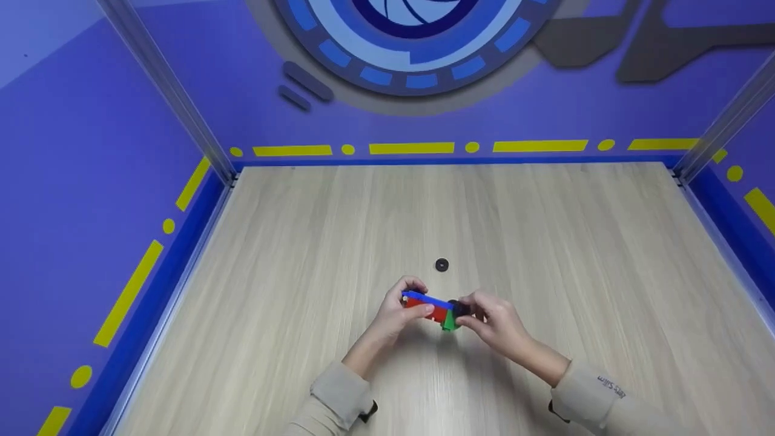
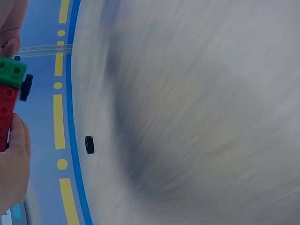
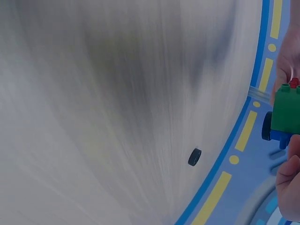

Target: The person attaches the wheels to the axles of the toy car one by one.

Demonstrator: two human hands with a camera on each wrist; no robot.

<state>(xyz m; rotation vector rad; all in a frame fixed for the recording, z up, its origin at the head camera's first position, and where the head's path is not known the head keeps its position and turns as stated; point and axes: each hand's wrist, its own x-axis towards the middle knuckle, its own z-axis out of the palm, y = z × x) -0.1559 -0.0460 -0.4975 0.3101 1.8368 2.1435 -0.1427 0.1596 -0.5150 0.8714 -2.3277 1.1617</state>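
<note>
A toy car of building bricks is held above the table between both hands. It has a blue base [image 1: 431, 300], a red brick [image 2: 6, 105] and a green brick [image 3: 287, 111] at one end. My left hand [image 1: 401, 312] grips the red and blue part, its thumb across the red side. At the green end, my right hand [image 1: 493, 318] pinches a black wheel [image 1: 461, 309] against the car. Whether that wheel is fully seated cannot be made out. In the right wrist view, another black wheel [image 3: 266, 125] shows beside the blue base.
One loose black wheel [image 1: 442, 269] lies on the wooden table [image 1: 315, 242], just beyond the hands. Blue-purple panels [image 1: 200, 79] with yellow marks wall the table at the back and both sides. Metal posts [image 1: 175, 91] stand at the back corners.
</note>
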